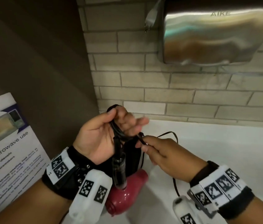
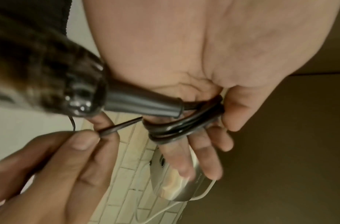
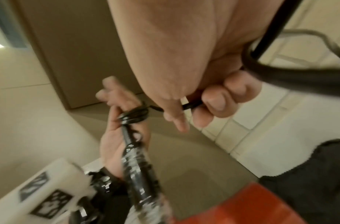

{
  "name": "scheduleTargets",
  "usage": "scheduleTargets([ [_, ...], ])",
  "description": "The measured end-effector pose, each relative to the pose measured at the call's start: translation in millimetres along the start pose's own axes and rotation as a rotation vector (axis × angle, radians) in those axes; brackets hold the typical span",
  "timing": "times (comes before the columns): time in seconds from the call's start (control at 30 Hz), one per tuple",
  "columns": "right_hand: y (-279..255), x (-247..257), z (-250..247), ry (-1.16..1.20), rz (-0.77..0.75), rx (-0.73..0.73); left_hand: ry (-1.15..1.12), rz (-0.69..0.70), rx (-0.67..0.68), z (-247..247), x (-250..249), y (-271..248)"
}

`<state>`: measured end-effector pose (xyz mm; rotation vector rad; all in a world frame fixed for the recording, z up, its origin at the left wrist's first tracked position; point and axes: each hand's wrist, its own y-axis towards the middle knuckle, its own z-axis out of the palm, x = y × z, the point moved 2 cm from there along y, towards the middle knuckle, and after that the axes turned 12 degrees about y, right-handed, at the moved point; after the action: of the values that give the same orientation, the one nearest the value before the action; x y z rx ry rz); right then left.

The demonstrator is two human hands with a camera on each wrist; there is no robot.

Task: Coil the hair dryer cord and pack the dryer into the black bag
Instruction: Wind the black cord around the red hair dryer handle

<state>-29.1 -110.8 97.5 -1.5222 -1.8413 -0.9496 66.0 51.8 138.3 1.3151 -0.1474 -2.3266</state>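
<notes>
Bag (image 1: 131, 159) mostly hidden behind left hand (image 1: 98, 135), cord (image 1: 119, 135).

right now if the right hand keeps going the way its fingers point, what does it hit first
Probably the left hand, which has cord loops wound round its fingers. The right hand pinches the cord's free run and points straight at those loops, close by. Depth is unclear, so it may meet the loops first.

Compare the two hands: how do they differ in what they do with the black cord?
The left hand faces palm up, fingers mostly straight, with cord loops wound around them; the right hand faces palm down and pinches a single strand. The left hand is raised above the hair dryer, the right sits lower, beside it. Both touch the same cord.
</notes>
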Motion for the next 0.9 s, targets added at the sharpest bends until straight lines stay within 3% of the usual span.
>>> scheduleTargets([
  [0.17, -8.9, 31.7, -3.8, -0.353, -0.080, 0.046, 0.218, 0.145, -0.148, 1.8, -3.8, 5.1],
  [0.27, -15.0, 48.7, -14.6, -0.450, -0.103, -0.001, 0.634, 0.167, -0.319, 10.9, -0.9, 9.1],
  [0.33, -16.6, 56.1, -22.6, -0.443, -0.108, -0.035, 1.026, 0.098, -0.374, 18.4, 6.5, 10.3],
  [0.43, -17.0, 56.9, -31.6, -0.280, -0.073, -0.115, 1.470, -0.079, -0.303, 23.1, 18.8, 12.4],
  [0.57, -15.3, 48.6, -36.7, -0.034, 0.037, -0.174, 1.570, -0.399, -0.123, 25.1, 22.2, 8.8],
  [0.67, -10.9, 43.7, -43.2, 0.090, 0.042, -0.272, 1.738, -0.391, 0.055, 30.0, 20.8, 4.0],
  [0.9, -2.2, 54.1, -59.4, 0.184, -0.118, -0.606, 1.912, -0.485, 0.155, 26.6, 39.2, 0.4],
])
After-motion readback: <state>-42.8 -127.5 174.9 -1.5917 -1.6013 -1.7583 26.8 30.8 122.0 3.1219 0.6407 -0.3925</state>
